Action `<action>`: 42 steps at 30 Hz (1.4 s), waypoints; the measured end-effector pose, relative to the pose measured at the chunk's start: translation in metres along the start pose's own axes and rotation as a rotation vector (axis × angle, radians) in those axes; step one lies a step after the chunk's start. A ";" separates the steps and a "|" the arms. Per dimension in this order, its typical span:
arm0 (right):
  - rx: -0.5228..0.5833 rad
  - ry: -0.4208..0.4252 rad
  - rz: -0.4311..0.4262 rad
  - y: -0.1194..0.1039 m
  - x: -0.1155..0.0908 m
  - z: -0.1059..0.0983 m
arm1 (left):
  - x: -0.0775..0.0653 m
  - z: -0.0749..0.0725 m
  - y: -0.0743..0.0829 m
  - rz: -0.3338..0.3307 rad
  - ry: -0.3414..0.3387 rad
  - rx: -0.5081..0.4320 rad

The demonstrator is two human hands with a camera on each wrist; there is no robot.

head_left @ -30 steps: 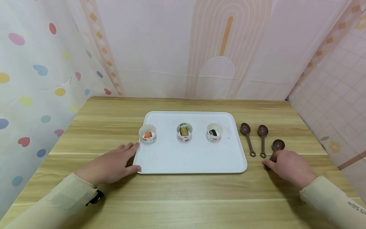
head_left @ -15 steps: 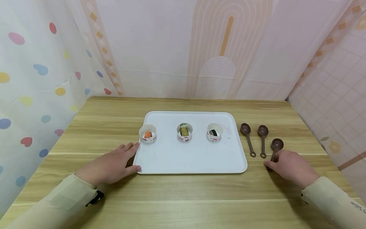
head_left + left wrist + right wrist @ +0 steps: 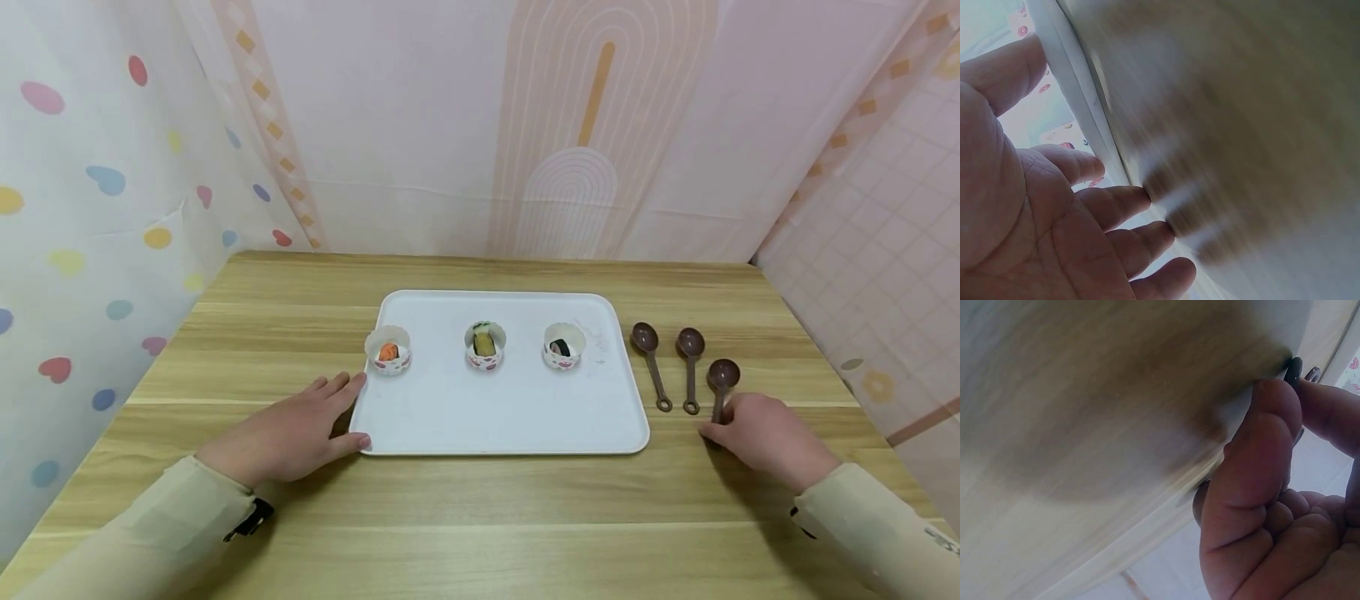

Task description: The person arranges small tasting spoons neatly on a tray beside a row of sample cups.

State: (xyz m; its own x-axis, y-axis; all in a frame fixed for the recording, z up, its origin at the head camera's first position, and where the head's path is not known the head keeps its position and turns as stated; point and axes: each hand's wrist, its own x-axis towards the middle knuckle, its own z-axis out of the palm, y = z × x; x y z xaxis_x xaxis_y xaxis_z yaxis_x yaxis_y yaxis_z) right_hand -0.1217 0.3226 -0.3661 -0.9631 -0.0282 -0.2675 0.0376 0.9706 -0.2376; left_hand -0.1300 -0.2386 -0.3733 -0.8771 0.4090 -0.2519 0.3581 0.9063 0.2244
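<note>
My right hand (image 3: 768, 437) pinches the handle of a brown measuring spoon (image 3: 723, 374), whose bowl points away from me, low over the table. In the right wrist view, the dark handle end (image 3: 1294, 370) pokes out between thumb and forefinger; most of the handle is covered. My left hand (image 3: 296, 429), fingers spread, touches the left edge of a white tray (image 3: 495, 417). The left wrist view has its fingertips (image 3: 1175, 272) along the tray's rim. Two similar measuring spoons, one left (image 3: 644, 336) and one nearer (image 3: 691, 342), lie between the tray and my right hand.
Three patterned paper cups stand in a row on the tray: the left cup (image 3: 390, 367) holds an orange-topped sushi piece, the middle cup (image 3: 483, 364) a yellowish one, the right cup (image 3: 561, 362) a dark-wrapped one. A patterned curtain (image 3: 420, 125) hangs behind the wooden table (image 3: 480, 533).
The pinched measuring spoon has turned more upright in the head view, its bowl shifting slightly left and away from me. My right hand has moved slightly right; my left hand stays put.
</note>
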 end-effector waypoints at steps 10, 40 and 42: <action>0.051 -0.049 0.035 0.000 0.003 -0.002 | 0.000 0.000 0.001 -0.005 -0.009 0.016; 0.145 0.005 -0.049 -0.020 0.006 -0.012 | 0.002 -0.005 0.007 -0.046 -0.020 0.034; 0.156 0.029 -0.080 -0.024 0.008 -0.010 | 0.002 -0.004 0.007 -0.046 -0.016 0.031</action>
State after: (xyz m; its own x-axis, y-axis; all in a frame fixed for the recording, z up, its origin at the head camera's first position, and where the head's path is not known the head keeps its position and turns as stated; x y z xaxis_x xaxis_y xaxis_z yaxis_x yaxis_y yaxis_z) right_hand -0.1331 0.3015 -0.3529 -0.9719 -0.0947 -0.2154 -0.0007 0.9165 -0.4000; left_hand -0.1303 -0.2319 -0.3683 -0.8877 0.3683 -0.2762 0.3277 0.9269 0.1829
